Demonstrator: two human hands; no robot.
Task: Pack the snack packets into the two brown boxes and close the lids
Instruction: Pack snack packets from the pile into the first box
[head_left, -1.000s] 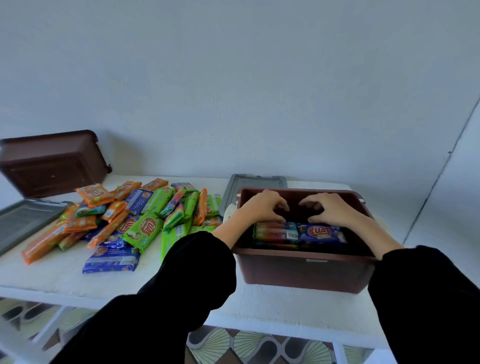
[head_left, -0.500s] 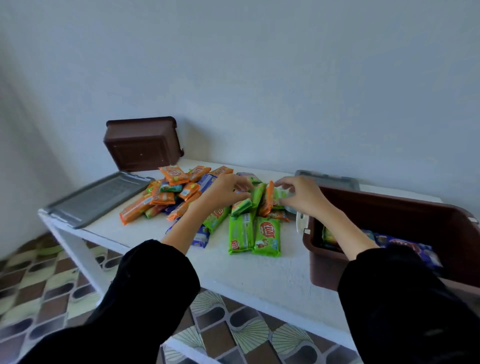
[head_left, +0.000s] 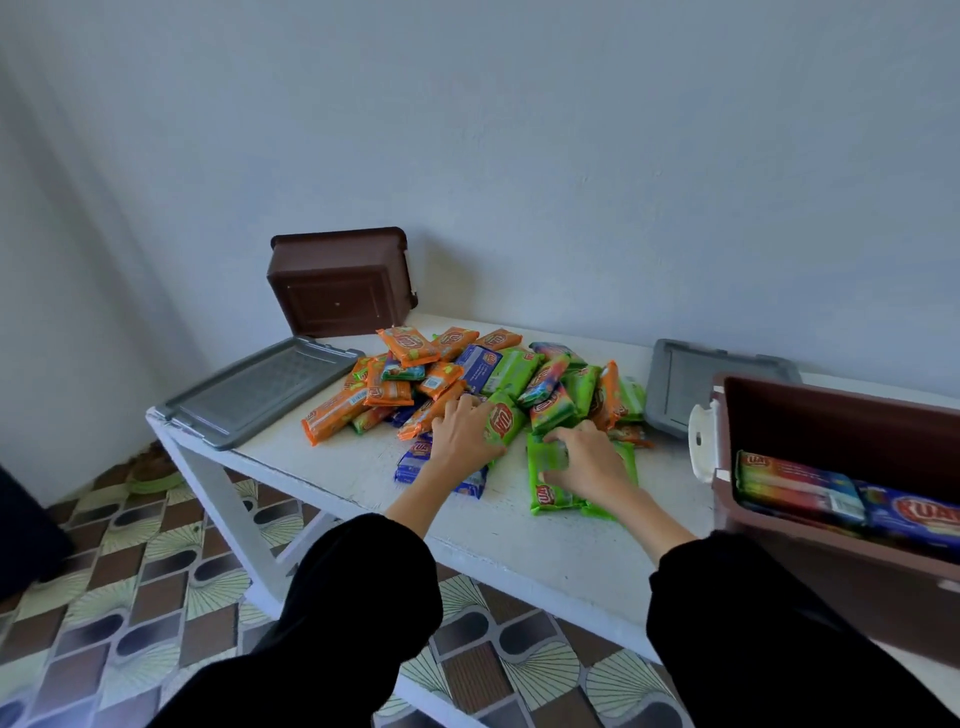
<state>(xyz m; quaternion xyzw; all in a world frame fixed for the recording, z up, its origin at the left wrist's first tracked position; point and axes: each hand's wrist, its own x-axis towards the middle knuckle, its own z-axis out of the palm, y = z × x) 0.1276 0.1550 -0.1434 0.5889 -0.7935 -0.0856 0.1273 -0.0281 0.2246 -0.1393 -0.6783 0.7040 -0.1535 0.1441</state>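
The packets (head_left: 457, 374), orange, green and blue, lie in a loose pile in the middle of the table (head_left: 519, 540), between two grey lids. The right hand (head_left: 587, 460) has its fingers (head_left: 558, 457) curled round the top of a green packet (head_left: 545, 483) at the near edge of the pile, where it lies flat beside another green one. The left hand (head_left: 465, 431) lies on the pile just to the left, its fingers close together and bent over a second green packet (head_left: 504, 418); whether they pinch it I cannot tell. A blue packet (head_left: 413, 460) shows under that wrist. At the right stands an open box (head_left: 831, 415) with a few packets in it (head_left: 800, 486), its white latch (head_left: 704, 441) towards the pile. The far lid (head_left: 696, 379) lies behind it, the left lid (head_left: 260, 389) at the table's left end. The other box (head_left: 337, 283) is tipped on its side against the wall.
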